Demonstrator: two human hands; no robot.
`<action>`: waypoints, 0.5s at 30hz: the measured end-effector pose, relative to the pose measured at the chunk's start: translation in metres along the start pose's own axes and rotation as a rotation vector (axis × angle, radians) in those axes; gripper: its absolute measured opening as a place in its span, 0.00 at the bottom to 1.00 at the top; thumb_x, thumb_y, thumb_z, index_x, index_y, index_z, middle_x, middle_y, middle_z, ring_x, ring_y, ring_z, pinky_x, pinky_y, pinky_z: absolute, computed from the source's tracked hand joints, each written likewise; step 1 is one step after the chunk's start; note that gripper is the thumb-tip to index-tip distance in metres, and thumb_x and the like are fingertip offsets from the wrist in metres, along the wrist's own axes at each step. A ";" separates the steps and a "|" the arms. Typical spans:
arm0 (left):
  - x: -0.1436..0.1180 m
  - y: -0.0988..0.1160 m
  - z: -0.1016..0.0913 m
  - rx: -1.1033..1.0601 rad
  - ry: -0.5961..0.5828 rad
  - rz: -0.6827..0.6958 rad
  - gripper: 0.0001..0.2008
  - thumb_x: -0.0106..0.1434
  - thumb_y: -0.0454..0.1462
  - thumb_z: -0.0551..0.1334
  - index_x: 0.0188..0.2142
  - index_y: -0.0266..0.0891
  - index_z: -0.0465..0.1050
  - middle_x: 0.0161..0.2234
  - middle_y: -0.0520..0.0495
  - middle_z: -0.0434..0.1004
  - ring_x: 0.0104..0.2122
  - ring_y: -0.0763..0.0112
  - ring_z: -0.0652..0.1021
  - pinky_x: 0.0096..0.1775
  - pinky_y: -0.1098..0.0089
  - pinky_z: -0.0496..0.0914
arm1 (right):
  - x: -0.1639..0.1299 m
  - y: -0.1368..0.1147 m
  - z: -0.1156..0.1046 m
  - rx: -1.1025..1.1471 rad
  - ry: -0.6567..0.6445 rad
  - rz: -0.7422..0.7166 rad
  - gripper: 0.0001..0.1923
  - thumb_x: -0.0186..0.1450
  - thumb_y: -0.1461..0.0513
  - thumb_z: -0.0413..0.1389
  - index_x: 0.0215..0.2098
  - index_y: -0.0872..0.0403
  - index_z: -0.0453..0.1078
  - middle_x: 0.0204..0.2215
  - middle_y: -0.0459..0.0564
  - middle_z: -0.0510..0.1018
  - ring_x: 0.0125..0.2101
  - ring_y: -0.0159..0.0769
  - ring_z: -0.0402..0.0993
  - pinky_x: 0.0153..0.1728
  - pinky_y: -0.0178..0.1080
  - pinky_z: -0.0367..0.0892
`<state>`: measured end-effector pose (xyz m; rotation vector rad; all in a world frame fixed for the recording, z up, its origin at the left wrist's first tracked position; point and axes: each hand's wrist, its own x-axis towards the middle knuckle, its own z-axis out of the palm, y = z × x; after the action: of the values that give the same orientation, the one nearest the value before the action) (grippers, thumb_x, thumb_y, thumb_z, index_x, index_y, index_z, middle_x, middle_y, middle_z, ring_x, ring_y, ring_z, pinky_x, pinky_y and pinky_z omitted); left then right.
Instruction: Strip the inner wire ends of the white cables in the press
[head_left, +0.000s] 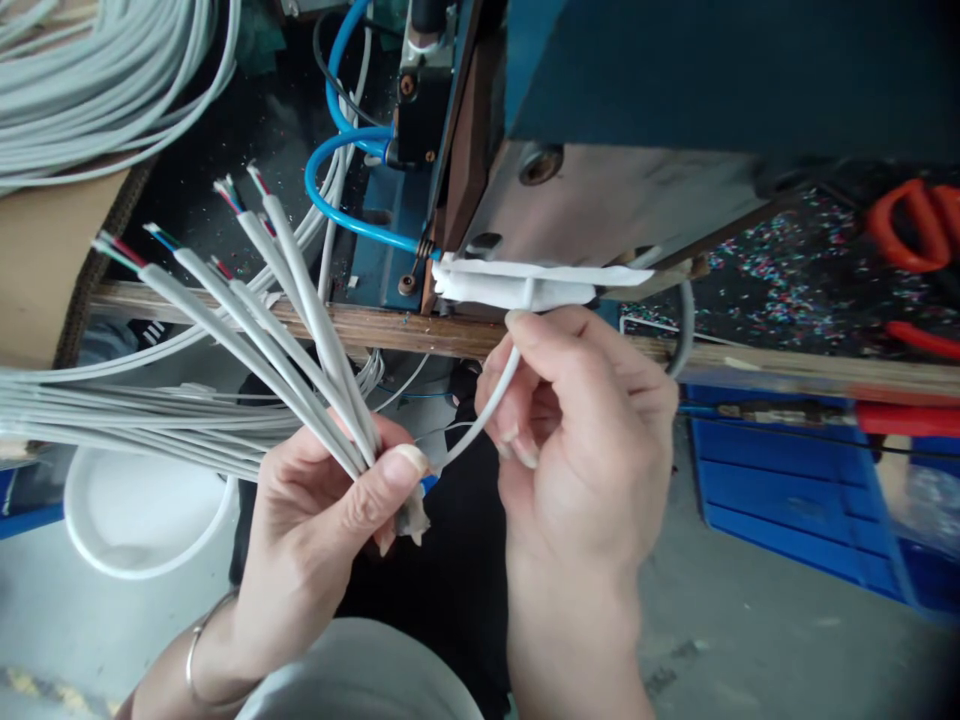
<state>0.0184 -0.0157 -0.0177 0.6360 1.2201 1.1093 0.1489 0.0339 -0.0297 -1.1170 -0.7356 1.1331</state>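
My left hand (337, 500) grips a bundle of grey cables (300, 340), fanned out up and to the left. Their stripped ends show thin coloured wires. Between thumb and fingers, my right hand (585, 420) pinches a single grey cable (491, 405), close under the machine's white-padded opening (517, 290). That cable curves down toward my left hand, and its upper end goes up to the white padding, where the tip is hidden. The machine (615, 200) has a metal plate and a dark blue housing just above my right hand.
Coiled grey cable (112, 90) lies on cardboard at upper left. Blue air hoses (322, 190) run beside the machine. Orange-handled scissors (911, 225) and wire scraps (780, 270) lie at right. Below the wooden edge (337, 325) are a white bucket (79, 530) and a blue bin (787, 500).
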 end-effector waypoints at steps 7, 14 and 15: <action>-0.001 -0.002 0.000 0.003 0.001 -0.011 0.13 0.60 0.47 0.75 0.30 0.42 0.81 0.23 0.55 0.74 0.19 0.82 0.69 0.21 0.79 0.63 | 0.001 -0.001 0.001 0.026 0.003 -0.006 0.17 0.68 0.63 0.62 0.20 0.51 0.70 0.12 0.38 0.67 0.11 0.23 0.54 0.12 0.31 0.48; -0.002 -0.002 -0.001 -0.003 -0.007 -0.009 0.12 0.60 0.46 0.75 0.30 0.42 0.81 0.22 0.56 0.73 0.19 0.82 0.69 0.21 0.80 0.63 | 0.001 -0.002 0.002 0.026 0.003 -0.008 0.18 0.67 0.64 0.61 0.19 0.52 0.69 0.12 0.37 0.67 0.11 0.23 0.53 0.11 0.31 0.48; -0.001 -0.002 -0.001 -0.001 -0.010 -0.012 0.12 0.60 0.46 0.75 0.30 0.42 0.81 0.22 0.56 0.73 0.19 0.81 0.69 0.21 0.80 0.63 | 0.001 -0.002 0.002 0.026 0.004 -0.008 0.19 0.68 0.64 0.61 0.19 0.52 0.68 0.11 0.37 0.67 0.11 0.23 0.53 0.11 0.31 0.48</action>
<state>0.0183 -0.0176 -0.0187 0.6316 1.2135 1.0956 0.1480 0.0350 -0.0272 -1.0932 -0.7195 1.1302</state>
